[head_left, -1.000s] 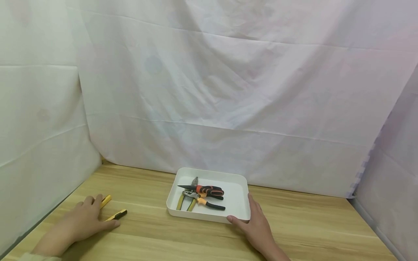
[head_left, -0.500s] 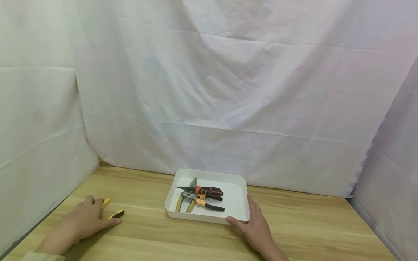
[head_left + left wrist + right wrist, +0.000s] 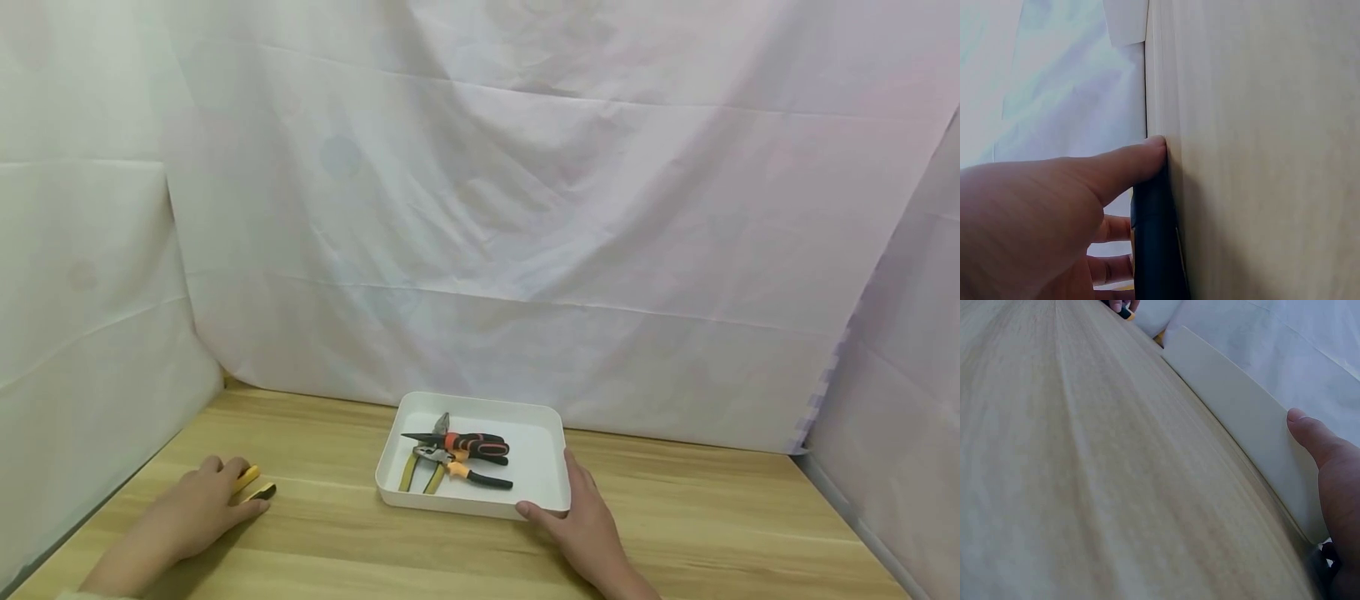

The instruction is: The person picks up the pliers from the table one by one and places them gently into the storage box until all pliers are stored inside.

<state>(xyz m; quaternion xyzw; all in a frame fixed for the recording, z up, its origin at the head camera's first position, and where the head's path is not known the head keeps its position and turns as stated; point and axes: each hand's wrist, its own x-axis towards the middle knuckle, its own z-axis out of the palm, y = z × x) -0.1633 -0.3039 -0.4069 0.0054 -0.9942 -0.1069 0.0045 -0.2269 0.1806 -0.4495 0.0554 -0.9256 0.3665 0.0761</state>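
Note:
My left hand (image 3: 193, 510) grips a tool with two yellow-and-black handles (image 3: 247, 478) at the table's left; its other end is hidden under the palm. In the left wrist view the thumb presses on one dark handle (image 3: 1157, 240) while fingers curl in from the opposite side. My right hand (image 3: 581, 521) holds the near right corner of a white tray (image 3: 536, 450), thumb on the front wall and fingers along the side. Inside the tray lie needle-nose pliers with black-and-red handles (image 3: 480, 444), pliers with orange-and-black handles (image 3: 487, 480) and pliers with yellow-green handles (image 3: 407, 473), overlapping one another.
The wooden table (image 3: 337, 517) carries all of this. White cloth (image 3: 525, 208) hangs behind it and along both sides, and the tray's back edge stands close to the rear cloth.
The two handle ends under my left hand have drawn closer together, and the thumb has come in nearer to the fingers. My right hand keeps its hold on the tray.

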